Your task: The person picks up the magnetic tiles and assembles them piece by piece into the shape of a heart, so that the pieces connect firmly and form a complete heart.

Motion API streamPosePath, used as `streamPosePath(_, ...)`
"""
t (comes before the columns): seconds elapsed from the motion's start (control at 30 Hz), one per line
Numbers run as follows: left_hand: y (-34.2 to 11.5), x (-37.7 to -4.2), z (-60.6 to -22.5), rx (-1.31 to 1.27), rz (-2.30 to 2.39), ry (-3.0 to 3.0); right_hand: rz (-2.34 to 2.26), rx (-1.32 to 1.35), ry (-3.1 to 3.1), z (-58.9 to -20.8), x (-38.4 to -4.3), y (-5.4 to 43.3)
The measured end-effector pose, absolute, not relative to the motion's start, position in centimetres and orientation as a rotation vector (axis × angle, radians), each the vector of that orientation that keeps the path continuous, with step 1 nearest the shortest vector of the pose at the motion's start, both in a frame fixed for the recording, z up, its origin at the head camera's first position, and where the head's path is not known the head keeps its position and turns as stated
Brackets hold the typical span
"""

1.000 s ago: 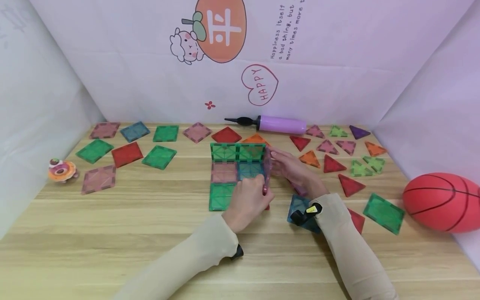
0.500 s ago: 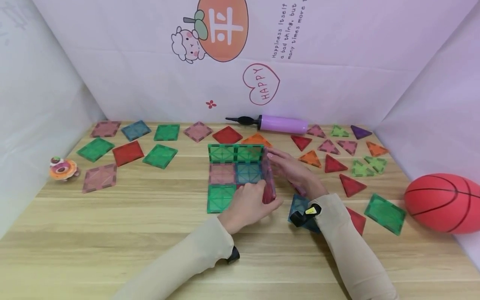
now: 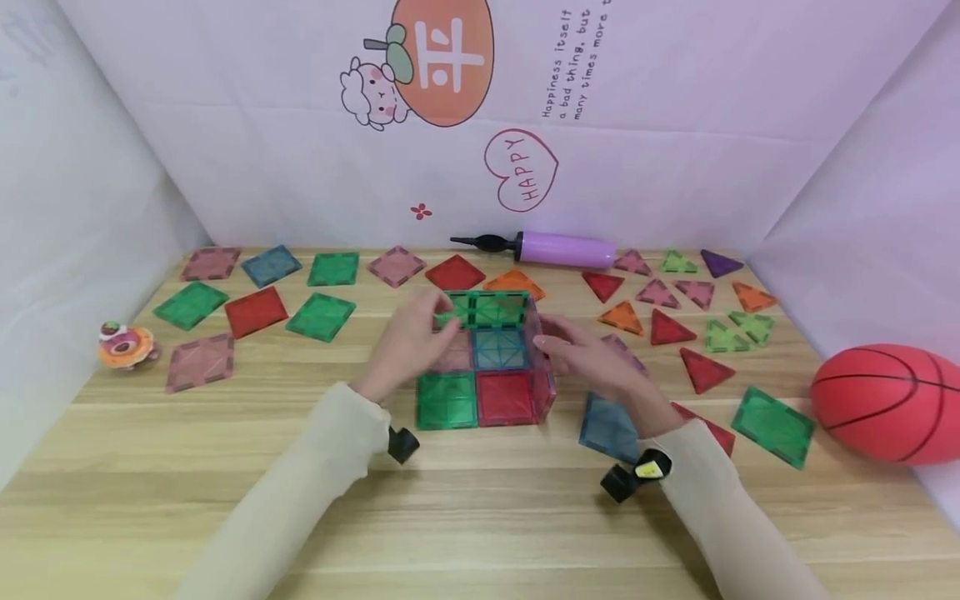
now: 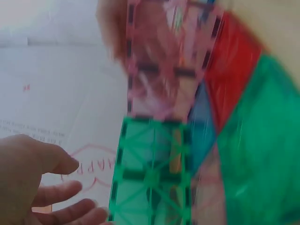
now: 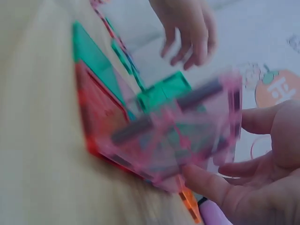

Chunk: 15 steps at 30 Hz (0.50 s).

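Note:
Four-square base of magnetic tiles lies on the table: green (image 3: 446, 400), red (image 3: 506, 397), blue (image 3: 500, 348) and pink. Two green tiles (image 3: 498, 310) stand upright along its back edge. Along its right side rises a wall of pink tiles (image 3: 542, 367). My left hand (image 3: 408, 342) is at the left end of the green wall; in the left wrist view its fingers (image 4: 65, 192) are spread beside the green tiles, holding nothing. My right hand (image 3: 585, 358) touches the outer face of the pink wall with extended fingers (image 5: 206, 183).
Loose square tiles, including a red one (image 3: 256, 312), lie at the left. Several triangle tiles, one red (image 3: 703, 371), are spread at the right, near a green rectangle (image 3: 772, 427) and a red basketball (image 3: 888, 404). A purple pump (image 3: 566, 249) and a doughnut toy (image 3: 126, 344) sit farther out.
My left hand has let go of the pink wall's front end and moved left to the green wall. My right hand has shifted slightly toward me, still by the pink wall, which stays upright.

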<state>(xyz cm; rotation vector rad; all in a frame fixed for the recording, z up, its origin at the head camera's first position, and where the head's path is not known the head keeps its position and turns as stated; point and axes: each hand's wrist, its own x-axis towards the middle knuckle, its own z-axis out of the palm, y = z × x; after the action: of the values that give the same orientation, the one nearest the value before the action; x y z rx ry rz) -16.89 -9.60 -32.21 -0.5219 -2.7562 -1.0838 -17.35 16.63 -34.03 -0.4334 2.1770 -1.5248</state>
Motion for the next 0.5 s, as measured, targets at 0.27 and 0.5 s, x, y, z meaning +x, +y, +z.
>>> streamPosePath(0.27,-12.7,-20.7,-32.5,-0.515,-1.036,-2.735,-1.545,-0.425,2.304,-33.9,-12.7,15.7)
streamPosePath(0.5,-13.5,-21.8,-33.9,-0.543,-1.052,-2.81,-1.544,-0.451,2.481,-34.1,-11.8,14.9)
